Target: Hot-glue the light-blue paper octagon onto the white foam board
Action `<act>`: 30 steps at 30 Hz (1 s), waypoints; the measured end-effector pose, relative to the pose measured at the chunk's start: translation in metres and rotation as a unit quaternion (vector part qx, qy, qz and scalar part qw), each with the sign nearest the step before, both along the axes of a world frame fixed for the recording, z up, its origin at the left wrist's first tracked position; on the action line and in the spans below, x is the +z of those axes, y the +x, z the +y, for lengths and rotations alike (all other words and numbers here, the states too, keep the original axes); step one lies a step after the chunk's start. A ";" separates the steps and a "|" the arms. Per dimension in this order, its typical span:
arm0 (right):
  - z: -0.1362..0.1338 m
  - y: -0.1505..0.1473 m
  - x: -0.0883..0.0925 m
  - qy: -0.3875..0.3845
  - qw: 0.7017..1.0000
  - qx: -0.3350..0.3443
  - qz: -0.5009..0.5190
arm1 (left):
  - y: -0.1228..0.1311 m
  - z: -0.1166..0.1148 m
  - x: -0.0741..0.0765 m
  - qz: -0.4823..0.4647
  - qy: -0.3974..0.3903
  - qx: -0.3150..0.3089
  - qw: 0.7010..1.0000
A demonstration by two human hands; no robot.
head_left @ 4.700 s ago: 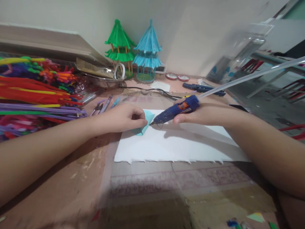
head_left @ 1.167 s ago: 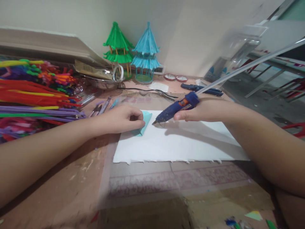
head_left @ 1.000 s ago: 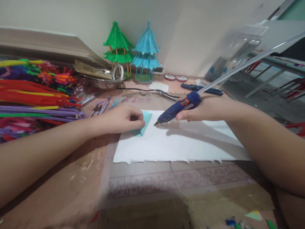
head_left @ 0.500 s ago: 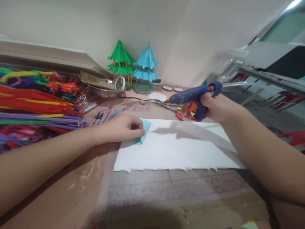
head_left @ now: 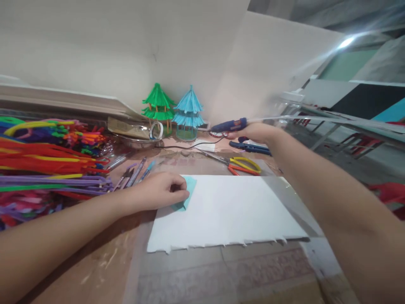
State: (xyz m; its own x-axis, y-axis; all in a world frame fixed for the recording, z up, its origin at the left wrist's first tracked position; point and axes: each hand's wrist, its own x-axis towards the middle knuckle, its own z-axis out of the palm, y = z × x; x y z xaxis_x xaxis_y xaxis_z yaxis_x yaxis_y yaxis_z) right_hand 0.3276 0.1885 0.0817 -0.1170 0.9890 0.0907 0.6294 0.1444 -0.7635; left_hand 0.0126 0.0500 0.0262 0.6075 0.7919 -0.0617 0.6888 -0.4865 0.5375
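Observation:
My left hand rests at the left end of a white sheet, fingers curled and pressed together on a small folded teal piece of paper. At the back of the table, my right hand is closed around a dark blue hot glue gun; its handle is mostly hidden. The gun lies on its side, tip to the left, and a long clear glue stick runs out of its rear. Scissors with yellow and red handles lie behind the sheet, near blue-handled pliers.
Bundles of coloured pipe cleaners fill the left side. Pens lie beside them. A metal bowl holds a roll of tape. Two tiered models, one green and one blue, stand against the wall. A black cord crosses the back.
My right hand has carried the glue gun back and lowered it from above the sheet, uncovering the scissors and pliers. My left hand stays on the teal paper. The view has tilted up.

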 end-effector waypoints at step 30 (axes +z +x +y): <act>-0.006 0.005 -0.044 0.052 0.959 -0.062 -0.273 | 0.000 0.000 0.000 -0.038 -0.008 -0.013 0.999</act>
